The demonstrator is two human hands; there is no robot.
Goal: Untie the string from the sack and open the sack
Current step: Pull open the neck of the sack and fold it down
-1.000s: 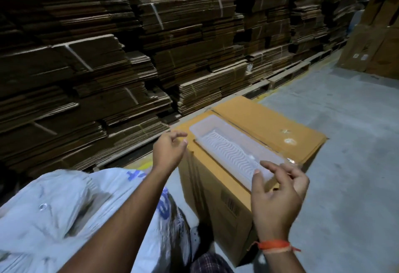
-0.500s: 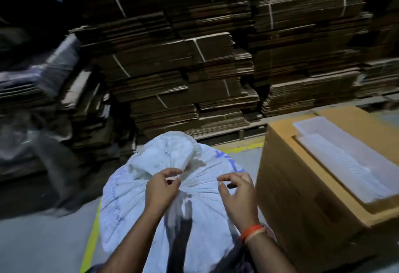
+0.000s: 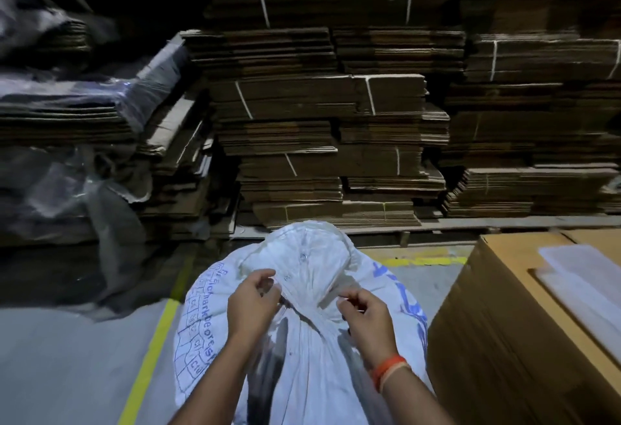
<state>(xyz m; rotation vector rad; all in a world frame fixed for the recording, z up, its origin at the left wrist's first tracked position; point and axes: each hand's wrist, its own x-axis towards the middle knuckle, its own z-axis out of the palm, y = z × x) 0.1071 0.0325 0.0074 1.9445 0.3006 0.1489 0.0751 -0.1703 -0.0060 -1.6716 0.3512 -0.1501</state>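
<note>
A white woven sack [image 3: 312,354] with blue print stands on the floor in front of me, its top gathered into a tied neck [image 3: 311,302] with the loose mouth fanned out above. My left hand [image 3: 252,303] pinches at the left side of the neck with curled fingers. On the neck's right side, my right hand [image 3: 364,319], an orange band on its wrist, pinches with curled fingers too. The string itself is too thin and hidden by the folds and fingers to make out.
A brown cardboard box [image 3: 497,340] with a clear plastic tray [image 3: 584,277] on top stands close on the right. Stacks of flat tied cardboard [image 3: 336,129] wall off the back. Plastic-wrapped bundles [image 3: 67,95] sit at left. A yellow line [image 3: 151,357] crosses the grey floor.
My view has swung left from the box to the sack. Both hands left the tray area, dropped onto the sack and have closed in on its tied neck.
</note>
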